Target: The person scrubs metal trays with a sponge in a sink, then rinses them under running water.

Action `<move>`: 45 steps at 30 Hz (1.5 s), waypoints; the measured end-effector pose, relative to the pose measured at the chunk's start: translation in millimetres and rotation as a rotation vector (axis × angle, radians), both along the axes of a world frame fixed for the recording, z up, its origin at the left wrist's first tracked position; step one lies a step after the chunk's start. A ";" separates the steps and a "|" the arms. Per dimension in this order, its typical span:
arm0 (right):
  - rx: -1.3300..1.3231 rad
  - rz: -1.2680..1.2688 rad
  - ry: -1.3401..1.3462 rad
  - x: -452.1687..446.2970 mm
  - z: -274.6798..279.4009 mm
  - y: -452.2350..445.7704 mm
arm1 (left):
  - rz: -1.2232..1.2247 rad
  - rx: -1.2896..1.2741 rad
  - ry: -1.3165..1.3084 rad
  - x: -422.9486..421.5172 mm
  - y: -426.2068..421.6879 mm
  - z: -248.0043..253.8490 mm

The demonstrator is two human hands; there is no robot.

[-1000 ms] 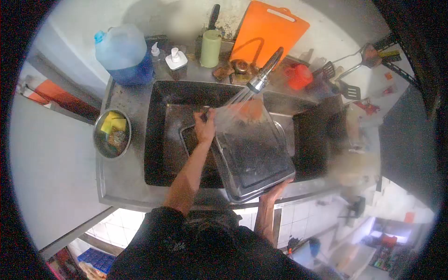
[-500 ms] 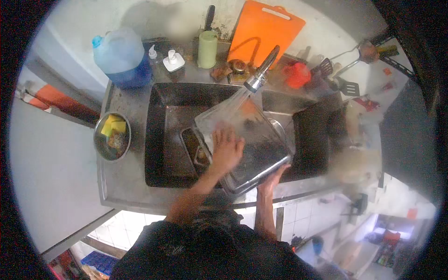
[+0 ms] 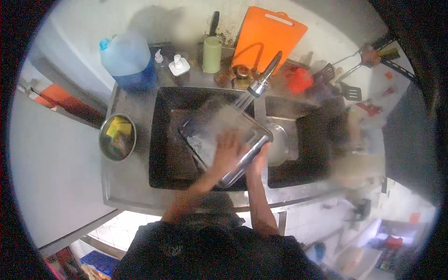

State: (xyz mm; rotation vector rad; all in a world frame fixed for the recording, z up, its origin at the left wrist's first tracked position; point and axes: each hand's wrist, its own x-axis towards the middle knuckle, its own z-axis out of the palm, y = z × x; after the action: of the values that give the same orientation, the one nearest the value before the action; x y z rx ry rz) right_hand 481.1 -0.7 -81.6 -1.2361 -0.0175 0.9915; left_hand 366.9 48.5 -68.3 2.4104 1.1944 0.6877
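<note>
A rectangular metal tray (image 3: 198, 140) is held tilted over the left basin of the sink (image 3: 161, 154). My right hand (image 3: 257, 159) is closed on the tray's right rim, with some fingers hidden behind it. My left hand (image 3: 227, 150) lies flat on the wet face of the tray, fingers stretched out and slightly blurred. Water streams from the faucet (image 3: 259, 87) onto the tray's upper edge. In the right basin, partly behind the tray, a round pale dish (image 3: 279, 145) shows.
A metal bowl with yellow sponges (image 3: 117, 136) sits on the left counter. Along the back stand a blue-filled jug (image 3: 126, 60), a white soap pump (image 3: 178, 66), a green holder (image 3: 212, 55) and an orange cutting board (image 3: 269, 37). Spatulas (image 3: 351, 92) are at the right.
The tray has shifted left and turned, its face tilting differently under the water. My right hand moved left and up with it, and my left hand slid slightly over its face.
</note>
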 end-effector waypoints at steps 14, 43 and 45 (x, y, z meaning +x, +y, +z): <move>-0.070 0.313 -0.133 49.7 30.8 39.3 | 0.545 -0.670 -0.167 -198.1 116.9 -237.2; 0.245 0.102 -0.190 35.3 48.1 73.7 | 0.660 -0.751 -1.380 -224.7 54.2 -63.9; 0.257 -0.072 -0.055 24.1 71.6 67.5 | 0.670 -0.845 -1.556 -227.0 46.8 -51.1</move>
State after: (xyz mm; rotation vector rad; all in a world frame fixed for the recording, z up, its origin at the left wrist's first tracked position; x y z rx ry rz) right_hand 505.2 66.8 -10.0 -1.0208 -0.1383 0.8637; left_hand 139.9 95.3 -119.4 0.3423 1.0532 1.3996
